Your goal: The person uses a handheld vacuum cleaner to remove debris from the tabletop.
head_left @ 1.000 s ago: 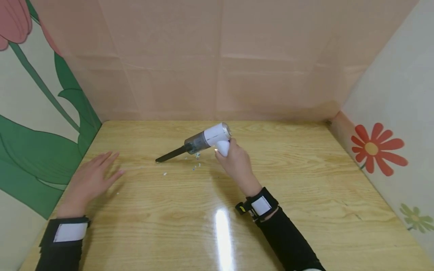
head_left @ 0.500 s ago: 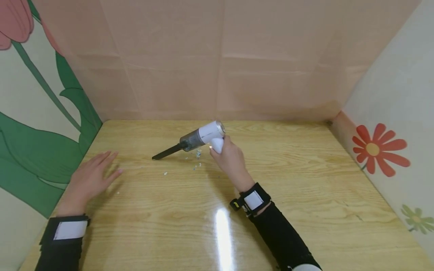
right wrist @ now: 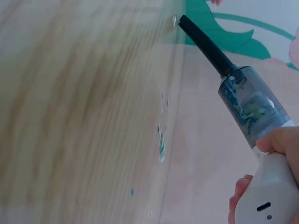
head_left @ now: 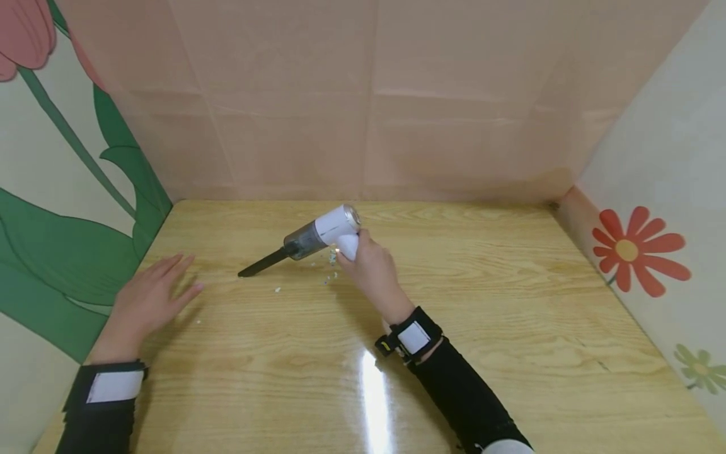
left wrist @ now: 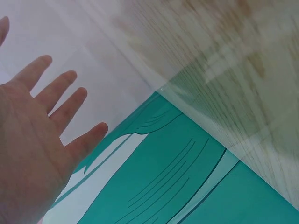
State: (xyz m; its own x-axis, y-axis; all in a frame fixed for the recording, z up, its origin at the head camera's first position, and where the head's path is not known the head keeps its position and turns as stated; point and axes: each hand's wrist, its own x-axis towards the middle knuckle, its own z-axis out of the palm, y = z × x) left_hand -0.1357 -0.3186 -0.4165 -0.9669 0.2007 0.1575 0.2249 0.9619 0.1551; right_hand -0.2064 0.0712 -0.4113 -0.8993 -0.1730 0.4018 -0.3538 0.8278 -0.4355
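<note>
My right hand (head_left: 374,274) grips the white handle of a handheld vacuum cleaner (head_left: 334,227). Its black nozzle (head_left: 262,262) points left and down, with the tip at or just above the table top. Through the smoky clear dust cup (right wrist: 254,105) in the right wrist view, blue and green scraps show inside. Small white and blue paper bits (head_left: 331,257) lie on the table below the vacuum, and a single white bit (head_left: 277,290) lies nearer me. At the left, my left hand (head_left: 150,302) holds nothing, its fingers spread over the table's left side.
The wood-grain table (head_left: 510,302) meets a pinkish sheet (head_left: 363,101) at the back. A wall with painted green leaves (head_left: 62,258) stands along the left edge, and one with a red flower (head_left: 626,250) along the right. One tiny bit (head_left: 199,322) lies near the left hand.
My right hand has carried the vacuum cleaner to the left, so its nozzle tip is closer to the left hand. The left hand has stayed nearly still.
</note>
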